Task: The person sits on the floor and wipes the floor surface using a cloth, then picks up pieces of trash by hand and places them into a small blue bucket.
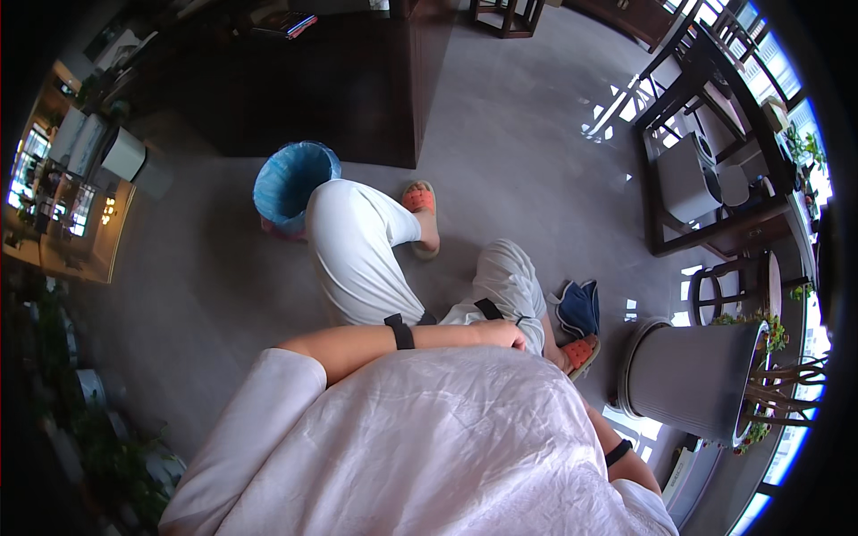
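My left hand (499, 333) lies across my lap, against the white trousers (355, 254) near my right thigh. Its fingers curl down behind the bulge of my pale shirt (429, 429), so whether they hold anything is hidden. A black band (400, 331) circles my left forearm. On the right side, part of my right arm shows with a black band (618, 453), but the hand is out of sight behind the shirt. A dark blue cloth with pale edging (580, 308) lies beside my right foot, which wears a coral slipper (578, 355).
A bin lined with a blue bag (295, 184) stands beside my left knee, before a dark wooden cabinet (335, 87). To the right are a large grey planter (690, 372), a dark wooden table (724, 231) and a round-backed chair (730, 295). Potted plants (100, 455) line the left.
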### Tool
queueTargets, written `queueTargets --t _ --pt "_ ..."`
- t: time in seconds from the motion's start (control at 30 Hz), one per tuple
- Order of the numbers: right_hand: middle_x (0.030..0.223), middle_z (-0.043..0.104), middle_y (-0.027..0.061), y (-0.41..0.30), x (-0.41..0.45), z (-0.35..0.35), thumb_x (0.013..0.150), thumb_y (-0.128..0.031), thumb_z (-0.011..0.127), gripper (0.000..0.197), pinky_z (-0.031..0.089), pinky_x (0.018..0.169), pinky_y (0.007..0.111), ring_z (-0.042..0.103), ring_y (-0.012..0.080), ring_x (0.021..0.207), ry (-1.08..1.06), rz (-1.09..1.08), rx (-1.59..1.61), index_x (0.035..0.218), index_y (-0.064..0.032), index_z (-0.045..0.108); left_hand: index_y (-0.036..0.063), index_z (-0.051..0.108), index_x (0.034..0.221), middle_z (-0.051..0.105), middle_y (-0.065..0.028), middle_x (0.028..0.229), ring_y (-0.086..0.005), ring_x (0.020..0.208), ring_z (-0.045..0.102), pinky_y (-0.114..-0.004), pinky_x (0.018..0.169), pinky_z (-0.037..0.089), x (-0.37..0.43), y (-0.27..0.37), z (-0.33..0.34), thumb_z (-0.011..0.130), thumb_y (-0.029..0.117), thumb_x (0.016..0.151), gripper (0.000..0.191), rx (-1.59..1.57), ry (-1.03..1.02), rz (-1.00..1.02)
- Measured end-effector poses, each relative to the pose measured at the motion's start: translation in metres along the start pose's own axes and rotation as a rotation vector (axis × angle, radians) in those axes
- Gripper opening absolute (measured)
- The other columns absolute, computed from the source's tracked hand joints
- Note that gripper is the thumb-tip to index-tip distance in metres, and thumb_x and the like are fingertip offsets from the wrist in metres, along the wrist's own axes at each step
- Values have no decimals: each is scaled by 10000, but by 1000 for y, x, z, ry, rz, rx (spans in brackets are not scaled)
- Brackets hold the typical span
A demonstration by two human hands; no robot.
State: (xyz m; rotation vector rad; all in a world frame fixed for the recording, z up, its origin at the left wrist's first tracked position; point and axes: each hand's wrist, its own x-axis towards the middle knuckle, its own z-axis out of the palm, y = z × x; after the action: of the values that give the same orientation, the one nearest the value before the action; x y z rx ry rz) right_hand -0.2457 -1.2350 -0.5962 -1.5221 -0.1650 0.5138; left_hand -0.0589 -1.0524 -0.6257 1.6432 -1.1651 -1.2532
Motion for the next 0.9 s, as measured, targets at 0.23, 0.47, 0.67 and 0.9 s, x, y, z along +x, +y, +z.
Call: queueTargets --t 0.23,0.47,0.67,0.9 --pt "1267 432 148 -18 -19 -4 748 -253 650 525 327 967 357 434 262 1141 -29 59 32 1196 -15 511 88 648 918 663 -69 851 -204 792 620 -328 680 462 -7 -1 11 638 274 771 238 49 -91 74" --pt "1238 462 135 -40 -39 -9 747 -210 648 514 351 941 352 461 253 1119 -21 118 31 1200 -16 501 129 650 850 659 -35 828 -199 805 631 -350 674 476 -8 18 13 695 250 677 216 168 94 -271" --pt "1214 489 123 -52 -36 -21 747 -173 646 508 371 919 348 484 245 1100 -54 165 22 1204 -16 492 91 635 972 649 -71 896 -199 816 622 -338 718 484 -24 -11 -8 696 329 732 343 57 -84 -16" --pt "1186 520 110 -74 14 -34 746 -130 644 504 395 894 344 511 235 1078 -150 272 -136 1209 -16 482 5 557 1071 599 -41 910 -98 815 555 -232 739 457 -168 15 -86 578 185 884 261 -367 638 -194"
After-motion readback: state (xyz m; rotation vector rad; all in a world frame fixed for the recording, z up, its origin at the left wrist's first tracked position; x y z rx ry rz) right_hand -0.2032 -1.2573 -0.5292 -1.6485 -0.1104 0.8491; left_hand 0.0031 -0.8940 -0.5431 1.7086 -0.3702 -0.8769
